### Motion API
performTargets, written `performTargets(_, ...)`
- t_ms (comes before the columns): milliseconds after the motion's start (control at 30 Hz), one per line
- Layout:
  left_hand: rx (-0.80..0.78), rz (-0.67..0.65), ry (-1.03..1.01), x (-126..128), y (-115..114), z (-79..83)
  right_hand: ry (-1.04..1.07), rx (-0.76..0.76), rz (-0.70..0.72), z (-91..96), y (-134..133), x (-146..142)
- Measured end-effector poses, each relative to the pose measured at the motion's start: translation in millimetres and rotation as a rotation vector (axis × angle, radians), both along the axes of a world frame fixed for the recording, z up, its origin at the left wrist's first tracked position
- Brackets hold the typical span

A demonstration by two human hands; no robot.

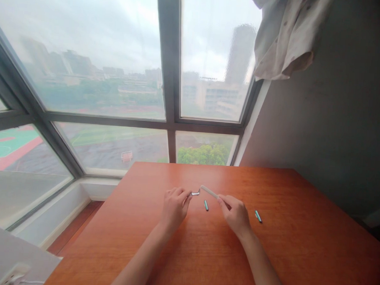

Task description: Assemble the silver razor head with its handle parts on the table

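My left hand [175, 205] is closed, with thumb and fingers pinching a small shiny bent metal piece [195, 194]. Its curved end points right, toward a slim pale stick [209, 191]. That stick is gripped near its lower end by my right hand [235, 212], also closed. The tips of the two pieces come close together above the table; whether they touch I cannot tell. Between my hands lies a short teal tube [206, 205] with a dark end, resembling a pen cap. A similar teal tube [258, 216] rests to the right of my right hand.
The reddish-brown wooden table [125, 249] reaches up to tall windows with a grey frame [172, 74]. Light cloth [285, 41] hangs at the upper right, beside a grey wall [319, 123]. At the lower left is a wall socket with a plug [14, 275].
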State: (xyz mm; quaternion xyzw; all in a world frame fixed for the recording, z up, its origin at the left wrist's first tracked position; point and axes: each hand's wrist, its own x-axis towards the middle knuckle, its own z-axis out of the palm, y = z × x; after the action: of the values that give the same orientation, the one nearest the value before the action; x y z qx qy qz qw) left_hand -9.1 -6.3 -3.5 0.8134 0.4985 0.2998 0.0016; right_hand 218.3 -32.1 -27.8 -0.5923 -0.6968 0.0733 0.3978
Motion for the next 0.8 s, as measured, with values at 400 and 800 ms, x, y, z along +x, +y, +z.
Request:
performTargets(400,-0.004,-0.005,-0.030,-0.7,0.6,1.0,0.016,-0.006,0.053,-0.7,0.0,-1.9)
performTargets(800,-0.004,-0.012,-0.025,0.8,-0.3,1.2,0.008,-0.012,0.029,1.3,-0.7,-1.4)
